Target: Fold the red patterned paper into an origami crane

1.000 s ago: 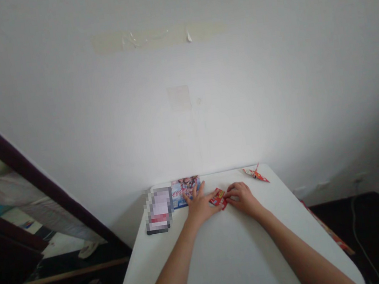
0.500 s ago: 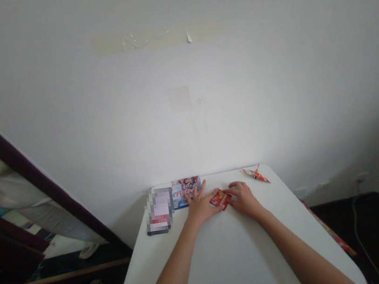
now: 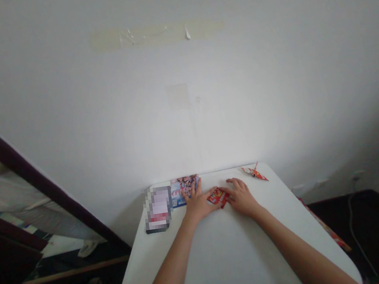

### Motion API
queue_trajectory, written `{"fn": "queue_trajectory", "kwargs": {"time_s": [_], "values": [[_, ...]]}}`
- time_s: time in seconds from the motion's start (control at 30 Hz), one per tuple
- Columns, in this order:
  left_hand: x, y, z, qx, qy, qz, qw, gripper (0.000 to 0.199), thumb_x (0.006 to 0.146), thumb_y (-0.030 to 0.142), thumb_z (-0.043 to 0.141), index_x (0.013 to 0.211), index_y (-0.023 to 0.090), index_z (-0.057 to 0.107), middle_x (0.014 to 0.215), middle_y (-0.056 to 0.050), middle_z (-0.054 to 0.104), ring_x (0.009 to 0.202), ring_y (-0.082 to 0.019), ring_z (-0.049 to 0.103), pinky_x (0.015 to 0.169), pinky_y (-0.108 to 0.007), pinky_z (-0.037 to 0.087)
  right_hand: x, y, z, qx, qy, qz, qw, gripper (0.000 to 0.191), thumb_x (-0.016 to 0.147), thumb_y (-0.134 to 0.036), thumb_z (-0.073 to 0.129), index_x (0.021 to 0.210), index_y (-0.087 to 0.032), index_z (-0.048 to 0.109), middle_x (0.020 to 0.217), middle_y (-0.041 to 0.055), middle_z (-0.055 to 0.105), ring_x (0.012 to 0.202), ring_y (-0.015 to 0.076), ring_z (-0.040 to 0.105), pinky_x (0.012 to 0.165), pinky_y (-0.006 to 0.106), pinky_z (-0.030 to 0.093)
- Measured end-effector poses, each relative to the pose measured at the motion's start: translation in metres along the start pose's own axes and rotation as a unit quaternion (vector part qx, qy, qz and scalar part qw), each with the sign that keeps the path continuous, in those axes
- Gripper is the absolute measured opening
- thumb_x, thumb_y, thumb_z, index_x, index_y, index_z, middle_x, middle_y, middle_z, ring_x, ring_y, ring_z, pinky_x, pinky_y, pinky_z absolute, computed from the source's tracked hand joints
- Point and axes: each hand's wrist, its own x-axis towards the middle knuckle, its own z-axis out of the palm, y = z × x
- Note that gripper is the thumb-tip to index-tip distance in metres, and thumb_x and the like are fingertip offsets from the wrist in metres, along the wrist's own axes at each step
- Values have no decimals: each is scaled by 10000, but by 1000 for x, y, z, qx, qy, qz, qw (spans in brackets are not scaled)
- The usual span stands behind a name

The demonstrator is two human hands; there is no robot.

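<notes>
Left hand spread, touching leaflet and red paper; right hand at paper's right edge, pinch unclear. Paper crane beyond.

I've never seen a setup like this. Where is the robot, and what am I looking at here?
There's no robot here, just a person's two bare hands. The view comes from a camera worn on that person's head, looking forward and down, so you see roughly what they see. The left hand, fingers spread, and the right hand both touch a small red paper between them; whether either grips it, I can't tell. All this is on a white table against a wall. Also on the table are a pixelated phone-like object, a colourful printed sheet or booklet partly under the left hand's fingers, and a pointed, folded paper shape at the far right.
</notes>
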Motion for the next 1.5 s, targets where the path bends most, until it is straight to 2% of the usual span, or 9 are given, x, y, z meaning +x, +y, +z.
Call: {"fn": "queue_trajectory", "kwargs": {"time_s": [0.13,0.27,0.47,0.63,0.8,1.0,1.13,1.27,1.5], "values": [[1,-1,2,12,7,2,1000,764,663,838,630,1362,540,552,1648,48,313,1531,-445,124,1188,-721,42,1,-7,-6,-20,-37,15,999,562,881,-190,584,1402,-399,558,1500,102,437,1426,342,295,1168,577,233],[1,-2,2,29,3,1,1000,768,662,860,602,1367,563,529,1663,66,268,1520,-475,140,1141,-786,36,3,-16,-14,-35,-93,54,994,543,906,-240,544,1422,-409,529,1542,71,391,1473,312,234,1200,538,165],[1,-2,3,49,-1,-6,999,781,677,846,605,1389,537,521,1680,51,220,1531,-468,94,1160,-757,34,4,-23,-22,-46,-106,75,990,564,888,-222,544,1422,-406,529,1559,83,371,1493,316,194,1189,548,143],[2,-4,5,41,9,3,999,724,701,838,583,1377,593,491,1671,64,245,1525,-479,114,1116,-806,6,4,-24,-23,-58,-101,84,990,536,889,-243,561,1398,-409,555,1534,86,401,1486,320,207,1179,552,154],[3,-4,6,48,9,2,999,729,710,842,567,1385,579,492,1677,49,233,1524,-479,120,1126,-793,21,3,-22,-23,-50,-81,90,991,471,906,-290,572,1353,-436,594,1478,83,442,1466,321,240,1172,555,187],[2,-4,6,50,3,-2,999,735,711,857,550,1388,578,490,1684,62,200,1531,-471,90,1138,-780,6,-2,-16,-28,-35,-45,85,995,347,874,-349,664,1212,-415,708,1364,79,522,1410,304,323,1161,495,265],[1,-3,3,33,-5,-6,999,768,692,863,566,1395,561,496,1689,53,187,1530,-476,82,1140,-775,-37,-4,-11,-32,-24,-17,76,997,242,868,-427,695,1094,-384,768,1272,84,566,1289,272,436,1098,436,356],[0,-3,3,40,-11,-7,999,776,702,871,539,1406,550,489,1690,50,181,1531,-475,74,1142,-775,-25,-5,-10,-34,-26,-5,68,997,176,856,-430,715,993,-358,800,1187,83,600,1194,256,489,1040,411,394],[1,-3,4,43,-12,-2,999,785,694,885,526,1407,561,479,1693,49,169,1537,-465,42,1133,-781,-30,-6,-8,-33,-36,18,71,997,184,823,-449,748,796,-279,812,1104,95,630,1150,263,514,991,400,427]]}}
